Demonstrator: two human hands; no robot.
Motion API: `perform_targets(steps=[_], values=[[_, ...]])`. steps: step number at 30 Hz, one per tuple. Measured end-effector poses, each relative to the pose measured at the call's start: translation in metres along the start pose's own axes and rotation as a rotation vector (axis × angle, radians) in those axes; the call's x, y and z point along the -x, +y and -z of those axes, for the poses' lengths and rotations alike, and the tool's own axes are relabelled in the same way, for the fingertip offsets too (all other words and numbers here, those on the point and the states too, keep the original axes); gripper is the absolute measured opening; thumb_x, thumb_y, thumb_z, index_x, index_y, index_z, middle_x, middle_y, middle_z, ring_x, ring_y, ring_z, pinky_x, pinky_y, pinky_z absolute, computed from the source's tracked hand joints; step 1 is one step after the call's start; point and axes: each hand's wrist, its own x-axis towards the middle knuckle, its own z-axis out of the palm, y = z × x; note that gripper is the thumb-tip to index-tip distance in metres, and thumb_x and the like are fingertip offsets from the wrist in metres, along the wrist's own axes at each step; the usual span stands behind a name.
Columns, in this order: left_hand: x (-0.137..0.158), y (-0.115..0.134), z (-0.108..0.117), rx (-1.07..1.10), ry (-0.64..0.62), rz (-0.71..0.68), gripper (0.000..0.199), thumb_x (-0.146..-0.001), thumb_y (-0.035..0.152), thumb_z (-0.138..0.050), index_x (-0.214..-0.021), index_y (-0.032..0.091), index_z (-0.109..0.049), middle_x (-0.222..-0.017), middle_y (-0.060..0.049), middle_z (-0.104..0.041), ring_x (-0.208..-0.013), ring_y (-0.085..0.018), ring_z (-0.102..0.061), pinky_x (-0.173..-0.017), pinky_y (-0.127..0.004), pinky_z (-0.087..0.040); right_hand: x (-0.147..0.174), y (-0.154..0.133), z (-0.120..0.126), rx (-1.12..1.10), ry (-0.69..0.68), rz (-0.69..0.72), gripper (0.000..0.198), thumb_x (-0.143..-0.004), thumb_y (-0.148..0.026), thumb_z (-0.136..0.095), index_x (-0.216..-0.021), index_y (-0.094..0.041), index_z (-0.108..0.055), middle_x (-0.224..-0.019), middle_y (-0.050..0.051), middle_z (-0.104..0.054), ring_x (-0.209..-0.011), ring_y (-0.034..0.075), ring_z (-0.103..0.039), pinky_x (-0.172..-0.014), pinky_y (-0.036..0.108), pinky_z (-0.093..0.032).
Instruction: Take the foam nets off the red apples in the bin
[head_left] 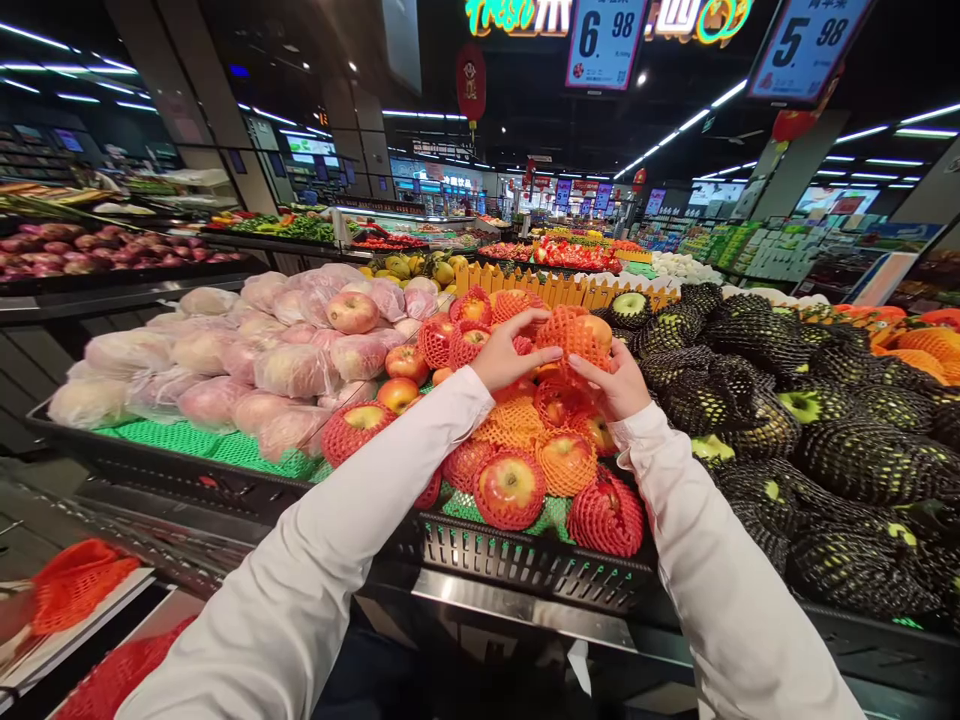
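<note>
Above the middle of the fruit display, an apple in an orange foam net [571, 338] is held between my two hands. My left hand [511, 352] grips its left side, thumb and fingers curved against the net. From the right, my right hand [619, 382] closes on it, its thumb on the near side and its fingers partly hidden behind. A strip of bare apple skin shows at the net's upper right. Right below lie several red apples in foam nets, among them a red-netted apple [510, 488] and an orange-netted apple [566, 462].
A black slotted crate [525, 560] edges the apples in front. Plastic-wrapped pale pink apples [292, 370] are heaped at left, fruit in black nets [862, 470] at right. An orange picket divider [555, 288] stands behind. Red foam netting [124, 675] lies at lower left; price signs [606, 45] hang overhead.
</note>
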Motion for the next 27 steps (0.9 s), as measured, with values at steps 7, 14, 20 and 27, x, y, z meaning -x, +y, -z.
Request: perform_targets(steps=[7,14,20,27], values=[[0.000,0.008,0.014,0.157,-0.089,-0.079,0.038,-0.079,0.047,-0.075,-0.096,0.014,-0.068,-0.123,-0.012,-0.062,-0.120,-0.024,-0.055,-0.105,-0.034,-0.039,0.002,-0.021,0.006,0.069,-0.243,-0.043,0.068,-0.060,-0.026,-0.100,-0.111,-0.014,-0.056,-0.117,0.009,-0.054,-0.109,0.025,-0.056,-0.089,0.024,-0.057],[0.009,0.009,0.008,0.443,-0.310,0.214,0.074,-0.063,0.062,-0.082,-0.117,0.013,-0.067,-0.126,-0.015,-0.061,-0.121,-0.032,-0.056,-0.105,-0.040,-0.042,0.008,-0.008,0.000,-0.079,-0.154,-0.097,0.078,-0.061,-0.031,-0.104,-0.112,-0.019,-0.047,-0.117,0.005,-0.054,-0.108,0.028,-0.056,-0.071,0.025,-0.062],[0.004,0.004,-0.003,0.350,0.052,0.209,0.069,-0.058,0.061,-0.085,-0.100,0.010,-0.066,-0.107,-0.014,-0.068,-0.098,-0.026,-0.064,-0.091,-0.037,-0.050,-0.008,0.006,0.019,0.281,0.050,0.107,0.083,-0.059,-0.075,-0.100,-0.096,-0.018,-0.052,-0.098,0.003,-0.053,-0.081,0.023,-0.059,-0.051,0.020,-0.055],[-0.001,0.000,-0.002,0.280,0.309,0.113,0.059,-0.062,0.057,-0.082,-0.095,0.012,-0.063,-0.105,-0.011,-0.067,-0.098,-0.023,-0.062,-0.092,-0.035,-0.048,-0.012,0.023,0.025,1.473,-0.408,0.167,0.027,-0.097,-0.022,-0.086,-0.077,-0.014,-0.070,-0.083,0.005,-0.056,-0.085,0.029,-0.056,-0.085,0.039,-0.048]])
